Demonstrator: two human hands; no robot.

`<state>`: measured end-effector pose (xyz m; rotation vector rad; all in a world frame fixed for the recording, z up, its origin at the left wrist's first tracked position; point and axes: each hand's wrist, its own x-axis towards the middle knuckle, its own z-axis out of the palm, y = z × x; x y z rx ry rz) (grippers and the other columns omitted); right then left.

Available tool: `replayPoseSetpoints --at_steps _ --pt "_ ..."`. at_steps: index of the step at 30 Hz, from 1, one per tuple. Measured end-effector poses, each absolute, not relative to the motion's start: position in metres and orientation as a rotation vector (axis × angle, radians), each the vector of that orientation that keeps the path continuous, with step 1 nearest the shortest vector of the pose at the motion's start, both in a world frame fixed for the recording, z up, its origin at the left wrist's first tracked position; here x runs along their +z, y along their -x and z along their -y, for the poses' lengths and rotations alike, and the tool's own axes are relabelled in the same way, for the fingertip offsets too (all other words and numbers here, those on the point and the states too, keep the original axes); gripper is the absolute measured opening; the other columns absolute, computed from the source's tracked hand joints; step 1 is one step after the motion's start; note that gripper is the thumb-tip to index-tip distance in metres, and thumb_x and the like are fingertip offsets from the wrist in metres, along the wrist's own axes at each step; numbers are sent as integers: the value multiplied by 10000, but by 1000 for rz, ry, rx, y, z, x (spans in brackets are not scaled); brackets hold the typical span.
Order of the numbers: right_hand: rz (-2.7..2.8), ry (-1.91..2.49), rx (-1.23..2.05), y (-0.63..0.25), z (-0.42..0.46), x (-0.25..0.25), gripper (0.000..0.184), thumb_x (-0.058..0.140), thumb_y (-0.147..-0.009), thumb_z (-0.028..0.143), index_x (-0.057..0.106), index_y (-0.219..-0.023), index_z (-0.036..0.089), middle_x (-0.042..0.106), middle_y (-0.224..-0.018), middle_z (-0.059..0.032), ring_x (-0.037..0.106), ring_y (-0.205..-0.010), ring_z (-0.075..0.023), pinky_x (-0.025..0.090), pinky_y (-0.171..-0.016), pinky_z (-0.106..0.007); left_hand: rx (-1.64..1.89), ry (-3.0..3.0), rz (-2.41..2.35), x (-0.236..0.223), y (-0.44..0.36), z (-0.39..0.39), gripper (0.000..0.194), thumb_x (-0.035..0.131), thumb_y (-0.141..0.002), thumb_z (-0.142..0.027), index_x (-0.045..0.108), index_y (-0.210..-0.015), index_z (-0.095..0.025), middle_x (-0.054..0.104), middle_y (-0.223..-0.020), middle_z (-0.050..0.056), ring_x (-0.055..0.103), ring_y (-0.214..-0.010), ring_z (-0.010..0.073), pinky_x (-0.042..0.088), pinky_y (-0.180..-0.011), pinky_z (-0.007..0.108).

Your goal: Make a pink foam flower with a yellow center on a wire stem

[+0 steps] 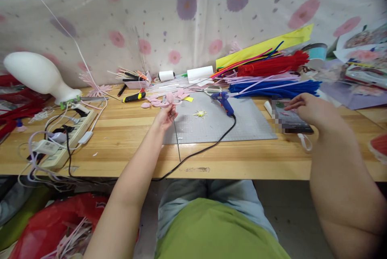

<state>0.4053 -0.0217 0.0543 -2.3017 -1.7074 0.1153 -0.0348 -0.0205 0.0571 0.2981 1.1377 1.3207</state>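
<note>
My left hand (pixel 165 117) pinches the stem of a pink pipe-cleaner flower (pixel 170 98), whose dark stem points down toward the table's front edge. Over on the right, my right hand (pixel 305 106) hovers at a phone (pixel 293 119), fingers stretched over its screen; whether they touch the glass I cannot tell. Several loose pink petals (pixel 157 101) lie behind the left hand. A small yellow and white star-shaped piece (pixel 200 113) rests on the grey cutting mat (pixel 248 126). Near the mat's back edge lies a blue glue gun (pixel 223 102), its black cord running to the front left.
Blue pipe cleaners (pixel 272 88) and red pipe cleaners (pixel 272 65) are heaped at the back right. Scissors (pixel 210 90) and a yellow-black cutter (pixel 134 97) lie along the back. At left stand a power strip (pixel 69 138) with tangled cables and a white foam head form (pixel 36 73).
</note>
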Motion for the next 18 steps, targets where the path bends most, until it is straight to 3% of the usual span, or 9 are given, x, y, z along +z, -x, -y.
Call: replayPoseSetpoints --at_steps 3,7,11,18 --pt "1711 2202 543 -383 26 58 253 398 -691 13 542 -782 201 699 -757 -65 614 -773 -167 385 -658 -282 1357 -246 -1122 58 39 23 190 521 -878 -135 578 -696 -127 567 -506 -55 528 -400 3 484 -524 104" --pt "2004 1653 1067 -333 31 54 212 378 -663 44 523 -712 190 579 -585 -13 521 -601 -130 380 -652 -271 1393 -180 -1097 55 42 26 159 532 -870 -127 576 -718 -125 556 -502 -63 522 -400 -4 490 -517 99" --pt "2120 1394 1206 -279 26 47 179 400 -586 112 526 -675 202 512 -534 32 468 -552 -122 352 -583 -251 1353 -135 -1023 49 43 26 151 495 -890 -127 575 -763 -127 552 -515 -69 508 -390 -11 489 -506 91" --pt "1936 1323 1233 -220 5 37 158 422 -523 110 522 -614 194 475 -481 37 398 -499 -104 285 -520 -251 1158 -111 -871 53 56 28 234 397 -933 -155 566 -775 -118 534 -527 -40 530 -418 6 461 -456 76"
